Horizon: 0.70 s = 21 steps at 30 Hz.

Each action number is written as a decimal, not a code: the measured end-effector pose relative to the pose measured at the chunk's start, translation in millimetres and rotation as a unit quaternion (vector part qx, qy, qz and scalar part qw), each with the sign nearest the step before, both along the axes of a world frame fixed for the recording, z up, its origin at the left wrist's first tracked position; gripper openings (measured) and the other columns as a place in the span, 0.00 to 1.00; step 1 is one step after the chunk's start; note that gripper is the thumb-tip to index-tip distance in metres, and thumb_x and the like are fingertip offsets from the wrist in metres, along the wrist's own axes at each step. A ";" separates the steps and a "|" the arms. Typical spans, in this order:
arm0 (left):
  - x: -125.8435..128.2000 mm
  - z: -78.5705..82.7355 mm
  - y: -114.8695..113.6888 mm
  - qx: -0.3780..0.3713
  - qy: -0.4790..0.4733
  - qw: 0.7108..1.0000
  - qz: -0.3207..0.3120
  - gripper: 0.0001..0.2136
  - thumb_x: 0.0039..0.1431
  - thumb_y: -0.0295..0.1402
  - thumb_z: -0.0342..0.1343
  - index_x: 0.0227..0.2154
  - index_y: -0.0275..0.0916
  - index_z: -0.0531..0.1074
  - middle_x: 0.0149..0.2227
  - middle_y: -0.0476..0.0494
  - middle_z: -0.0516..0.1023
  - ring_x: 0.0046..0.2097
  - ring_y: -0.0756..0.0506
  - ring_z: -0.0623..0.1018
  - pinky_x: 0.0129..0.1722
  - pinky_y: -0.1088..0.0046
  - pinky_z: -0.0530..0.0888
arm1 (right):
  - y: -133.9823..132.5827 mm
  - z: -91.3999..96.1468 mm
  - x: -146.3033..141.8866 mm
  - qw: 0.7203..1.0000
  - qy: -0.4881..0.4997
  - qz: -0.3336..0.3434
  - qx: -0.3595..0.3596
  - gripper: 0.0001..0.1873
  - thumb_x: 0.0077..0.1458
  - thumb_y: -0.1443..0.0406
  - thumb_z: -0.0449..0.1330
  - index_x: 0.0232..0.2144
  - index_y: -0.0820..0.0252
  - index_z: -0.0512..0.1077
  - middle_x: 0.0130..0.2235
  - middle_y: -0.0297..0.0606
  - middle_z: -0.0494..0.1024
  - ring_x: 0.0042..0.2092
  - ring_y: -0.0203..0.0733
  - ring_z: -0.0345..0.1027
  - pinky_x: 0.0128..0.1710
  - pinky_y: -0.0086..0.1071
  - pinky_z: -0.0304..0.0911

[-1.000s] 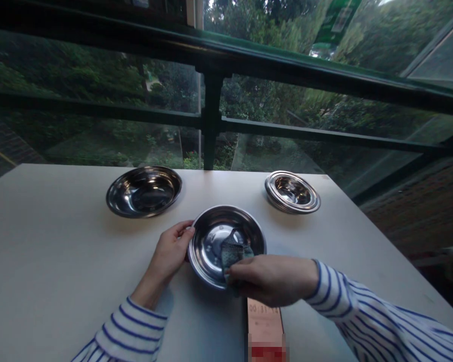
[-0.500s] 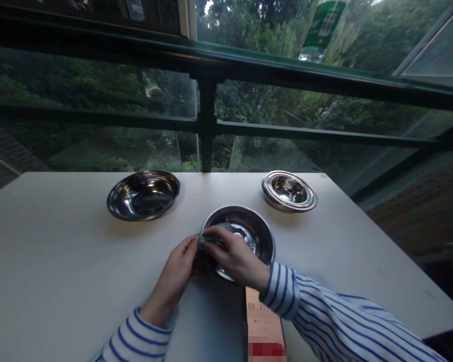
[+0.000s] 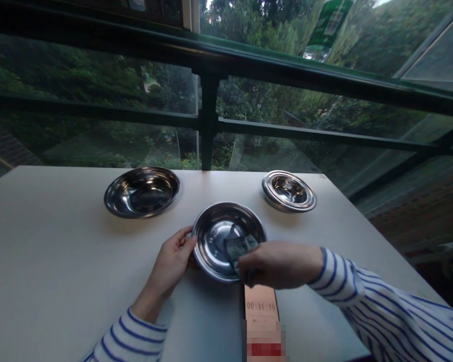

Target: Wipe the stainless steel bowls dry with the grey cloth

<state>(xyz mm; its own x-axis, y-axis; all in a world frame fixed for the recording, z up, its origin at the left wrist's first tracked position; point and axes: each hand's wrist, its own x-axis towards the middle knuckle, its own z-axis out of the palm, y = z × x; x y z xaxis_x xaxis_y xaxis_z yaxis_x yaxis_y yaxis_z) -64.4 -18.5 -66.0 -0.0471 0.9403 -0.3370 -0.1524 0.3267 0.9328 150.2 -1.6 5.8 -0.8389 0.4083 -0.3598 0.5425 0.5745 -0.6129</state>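
A shiny steel bowl point(image 3: 216, 236) sits in front of me on the white table. My left hand point(image 3: 175, 259) grips its left rim, thumb on the upper edge and fingers curled beneath. In my right hand point(image 3: 272, 264) is a bunched grey-green cloth point(image 3: 238, 246), pinched at the bowl's near right rim. Part of the cloth hangs over the inside of the bowl, and my right fingers partly hide the rest.
At the back left of the table point(image 3: 68, 251) stands a wider steel bowl point(image 3: 143, 193). Several nested steel bowls point(image 3: 289, 193) stand at the back right. A phone showing a timer point(image 3: 261, 322) lies below the middle bowl. Behind runs a green railing point(image 3: 207, 120) with a bottle point(image 3: 326, 30) on it.
My right hand has moved with the cloth from the bowl's left rim across to its near right rim. The bowl has shifted slightly left, and my left hand now holds its left side.
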 end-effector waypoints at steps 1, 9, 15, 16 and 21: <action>-0.7 0.4 0.9 0.000 0.004 1.000 -0.005 0.22 0.47 0.37 0.58 0.46 0.34 0.69 0.19 0.53 0.70 0.18 0.50 0.69 0.18 0.73 0.70 | 3.5 5.6 5.5 1.000 -0.020 -0.008 0.000 0.08 0.52 0.72 0.57 0.35 0.59 0.71 0.31 0.35 0.75 0.31 0.36 0.67 0.29 0.26 0.58; 0.5 3.1 2.6 0.004 0.029 1.000 -0.011 0.22 0.50 0.35 0.55 0.48 0.31 0.67 0.19 0.54 0.69 0.19 0.50 0.70 0.18 0.74 0.70 | -0.7 -12.0 -15.3 0.999 0.032 -0.019 -0.003 0.15 0.58 0.67 0.52 0.48 0.61 0.65 0.37 0.39 0.75 0.34 0.36 0.67 0.33 0.27 0.61; -2.5 11.2 3.2 -0.008 0.067 0.997 -0.041 0.24 0.50 0.35 0.55 0.50 0.29 0.67 0.17 0.53 0.70 0.16 0.50 0.69 0.15 0.76 0.68 | 11.6 0.8 5.7 0.987 -0.120 0.037 0.100 0.08 0.53 0.70 0.54 0.33 0.60 0.73 0.26 0.36 0.75 0.25 0.37 0.65 0.23 0.28 0.56; -2.4 12.4 3.5 -0.008 0.072 0.996 -0.051 0.24 0.50 0.35 0.55 0.50 0.29 0.67 0.16 0.53 0.70 0.16 0.50 0.69 0.15 0.76 0.68 | 16.8 1.7 9.6 0.984 -0.127 0.027 0.121 0.08 0.51 0.72 0.55 0.30 0.60 0.73 0.25 0.38 0.75 0.25 0.38 0.65 0.23 0.29 0.57; -1.8 12.1 3.9 -0.014 0.072 0.996 -0.051 0.26 0.50 0.35 0.54 0.53 0.29 0.65 0.15 0.54 0.69 0.16 0.50 0.70 0.16 0.76 0.69 | 43.0 -10.8 5.0 0.975 -0.074 -0.020 0.208 0.10 0.49 0.78 0.54 0.27 0.65 0.73 0.31 0.48 0.77 0.38 0.48 0.69 0.41 0.39 0.60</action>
<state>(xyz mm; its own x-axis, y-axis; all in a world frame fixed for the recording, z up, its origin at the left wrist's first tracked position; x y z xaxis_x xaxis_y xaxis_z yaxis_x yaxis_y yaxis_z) -66.2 -14.7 -54.0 -0.0025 0.9328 -0.3604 0.0175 0.3603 0.9327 155.2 41.4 -5.0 -0.7708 0.5762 -0.2719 0.6345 0.7329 -0.2455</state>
